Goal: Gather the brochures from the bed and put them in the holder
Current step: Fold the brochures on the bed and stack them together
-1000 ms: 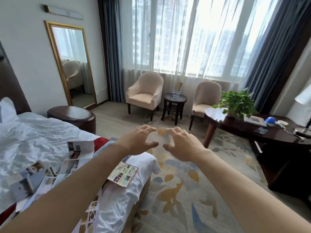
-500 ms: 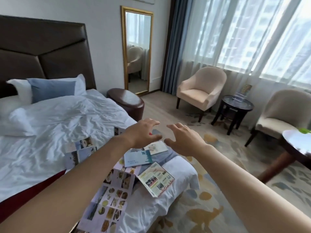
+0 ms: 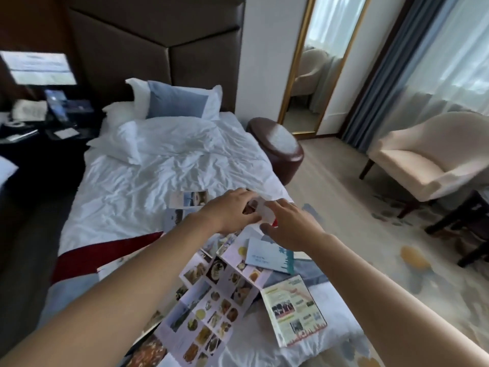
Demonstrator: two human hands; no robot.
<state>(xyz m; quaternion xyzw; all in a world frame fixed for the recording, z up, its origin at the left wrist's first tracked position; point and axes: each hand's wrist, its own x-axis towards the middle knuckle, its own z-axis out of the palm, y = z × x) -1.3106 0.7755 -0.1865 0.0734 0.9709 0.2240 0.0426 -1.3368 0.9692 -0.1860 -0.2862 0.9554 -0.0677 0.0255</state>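
Note:
Several brochures lie scattered on the foot of the bed [image 3: 158,181]. A long unfolded leaflet with food pictures [image 3: 219,300] lies nearest me, with a pale blue card [image 3: 267,256] and a green and white brochure [image 3: 293,311] beside it. A photo brochure [image 3: 189,200] lies further up the sheet. My left hand [image 3: 230,211] and my right hand [image 3: 288,229] meet over a small white brochure [image 3: 264,213], and both pinch it just above the sheet. The holder is out of view.
A brown round ottoman [image 3: 277,147] stands at the bed's right side, and a gold-framed mirror [image 3: 317,62] leans on the wall. A cream armchair [image 3: 428,157] and a dark side table [image 3: 471,221] stand on the patterned carpet. A dark nightstand [image 3: 39,123] carries a phone.
The view has swung left from the window and chairs to the bed. Both hands, empty before, have come down onto the bed and taken hold of a small white brochure.

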